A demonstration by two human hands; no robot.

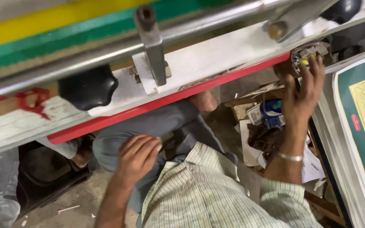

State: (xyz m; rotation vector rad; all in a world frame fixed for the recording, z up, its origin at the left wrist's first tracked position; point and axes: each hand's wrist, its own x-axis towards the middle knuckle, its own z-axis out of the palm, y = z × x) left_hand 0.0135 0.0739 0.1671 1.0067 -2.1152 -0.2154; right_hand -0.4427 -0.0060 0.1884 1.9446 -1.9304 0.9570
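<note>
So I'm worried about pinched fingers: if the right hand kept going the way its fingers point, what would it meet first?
The right hand already has its fingertips at the small metal part under the machine's white bar. Going further, it would probably press into that part, though depth is unclear.

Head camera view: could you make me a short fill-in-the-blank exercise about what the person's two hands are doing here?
1. The left hand rests on the person's ____.
2. The right hand reaches up to a small metal part under the machine's ____ edge strip.
3. A silver ____ circles the right wrist.
4. The big knob on the machine is ____.

Missing words: knee; red; bangle; black
</note>
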